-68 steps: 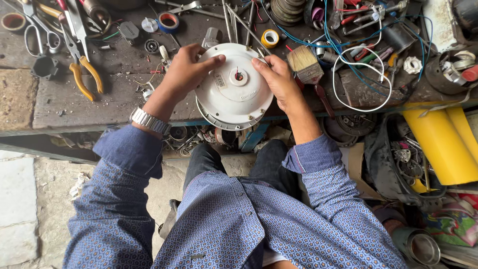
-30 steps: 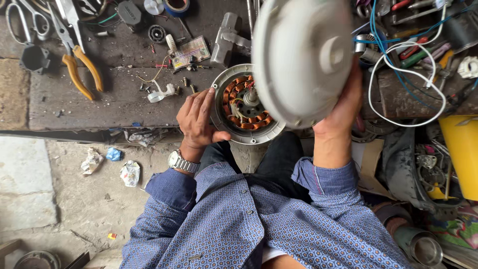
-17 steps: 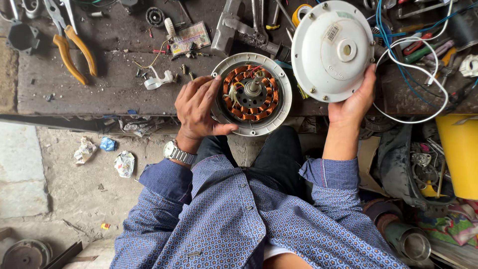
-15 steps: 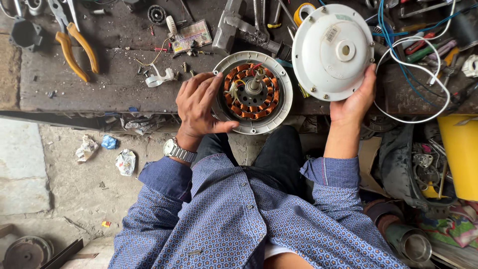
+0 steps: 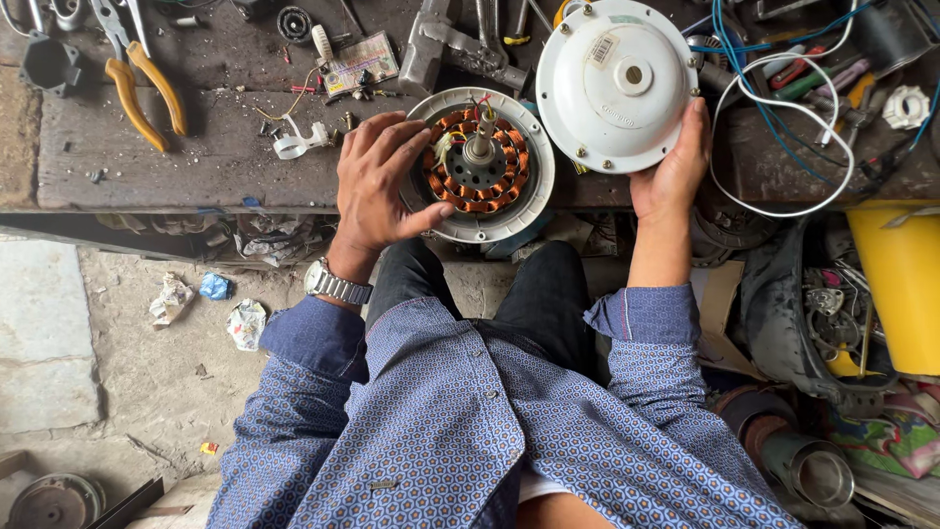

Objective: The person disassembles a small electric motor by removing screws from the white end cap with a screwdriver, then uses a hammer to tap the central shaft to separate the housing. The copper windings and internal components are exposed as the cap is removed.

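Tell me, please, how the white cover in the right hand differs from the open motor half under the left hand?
The white cover shows a plain closed dome with a centre hole; the open motor half shows copper windings and a shaft. The cover is held by the right hand at its edge, over the bench clutter; the motor half lies flat on the bench edge, with the left hand gripping its rim. Both are round, white and of similar size.

bright even daylight | soft shadows | sharp focus | slight edge distortion
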